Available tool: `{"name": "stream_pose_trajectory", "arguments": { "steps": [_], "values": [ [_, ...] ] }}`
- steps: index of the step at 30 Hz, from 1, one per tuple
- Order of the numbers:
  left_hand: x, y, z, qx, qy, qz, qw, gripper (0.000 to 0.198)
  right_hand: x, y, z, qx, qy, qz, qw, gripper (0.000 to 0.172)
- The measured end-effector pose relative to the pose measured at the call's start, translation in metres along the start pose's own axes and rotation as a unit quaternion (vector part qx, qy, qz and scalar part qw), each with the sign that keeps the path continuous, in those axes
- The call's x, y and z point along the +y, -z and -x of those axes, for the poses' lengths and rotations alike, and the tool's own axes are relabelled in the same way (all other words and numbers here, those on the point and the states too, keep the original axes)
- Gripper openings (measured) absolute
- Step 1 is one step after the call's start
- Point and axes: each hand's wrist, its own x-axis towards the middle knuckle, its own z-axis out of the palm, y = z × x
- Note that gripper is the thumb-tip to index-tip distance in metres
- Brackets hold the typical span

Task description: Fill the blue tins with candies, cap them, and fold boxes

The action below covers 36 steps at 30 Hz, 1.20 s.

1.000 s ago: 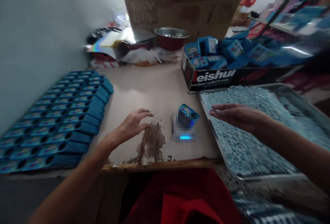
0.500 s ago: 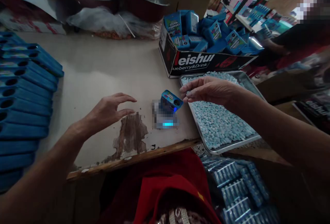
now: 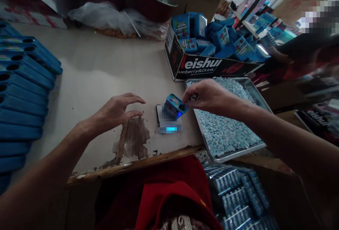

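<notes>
A small blue box (image 3: 173,106) with a round hole in its top stands on a little scale (image 3: 169,124) near the table's front edge. My right hand (image 3: 209,96) is pinched just above the box's hole, fingertips holding some of the pale blue candies. My left hand (image 3: 116,112) hovers open over the table to the left of the scale, fingers curved, touching nothing. A metal tray (image 3: 246,149) full of pale blue candies (image 3: 225,131) lies right of the scale, under my right forearm.
A cardboard carton (image 3: 212,66) of blue boxes stands behind the tray. Rows of blue boxes (image 3: 23,92) lie at the table's left. Bowls and a plastic bag (image 3: 106,16) sit at the back. Wrapped packs (image 3: 235,194) lie below the tray. The tabletop's front edge is chipped (image 3: 132,141).
My right hand has moved left from over the tray to the box's hole and closed into a pinch. My left hand has barely moved. The view has tilted down and right.
</notes>
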Motion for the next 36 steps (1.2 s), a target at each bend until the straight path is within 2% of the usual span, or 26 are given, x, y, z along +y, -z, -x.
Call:
{"name": "stream_pose_trajectory", "arguments": {
  "steps": [3,6,12,15,18,21,24,26,28,29,32,33,36],
  "values": [
    [-0.003,0.001,0.0,0.003,-0.001,-0.004,1.0,0.048,-0.006,-0.008,-0.002,-0.002,0.023,0.08,0.996,0.02],
    [-0.004,0.003,0.002,0.006,-0.006,-0.003,1.0,0.048,-0.006,-0.014,-0.004,-0.006,0.029,0.101,0.994,0.021],
    [-0.003,0.004,0.002,0.01,0.012,0.003,1.0,0.049,0.001,-0.017,0.001,0.052,0.019,-0.006,0.998,0.011],
    [-0.002,0.003,0.0,0.001,0.014,0.004,1.0,0.049,0.003,-0.019,0.004,0.057,0.012,-0.067,0.996,0.007],
    [0.001,0.004,-0.002,-0.013,0.015,-0.001,1.0,0.047,0.002,-0.021,0.005,0.047,0.014,-0.071,0.996,0.012],
    [0.005,0.006,-0.004,-0.018,0.018,-0.007,1.0,0.047,0.004,-0.017,0.006,0.073,0.02,-0.064,0.995,0.016],
    [0.007,0.007,-0.005,-0.014,0.023,-0.008,1.0,0.049,0.018,-0.011,0.013,0.095,-0.011,-0.045,0.994,0.017],
    [0.008,0.006,-0.006,-0.012,0.026,-0.011,1.0,0.049,0.035,-0.012,0.024,0.072,-0.069,0.027,0.995,0.017],
    [0.009,0.005,-0.007,-0.011,0.026,-0.017,0.999,0.048,0.056,-0.021,0.039,0.006,-0.137,0.115,0.984,0.013],
    [0.01,0.004,-0.007,-0.012,0.025,-0.02,0.999,0.047,0.067,-0.028,0.049,-0.031,-0.157,0.146,0.976,0.017],
    [0.015,0.001,-0.01,-0.018,0.022,-0.026,0.999,0.045,0.09,-0.055,0.076,-0.091,-0.144,0.164,0.972,0.044],
    [0.018,0.0,-0.011,-0.021,0.021,-0.029,0.999,0.044,0.095,-0.063,0.083,-0.09,-0.129,0.158,0.975,0.045],
    [0.03,-0.002,-0.013,-0.027,0.019,-0.031,0.999,0.043,0.102,-0.073,0.096,-0.075,-0.096,0.127,0.984,0.028]
  ]
}}
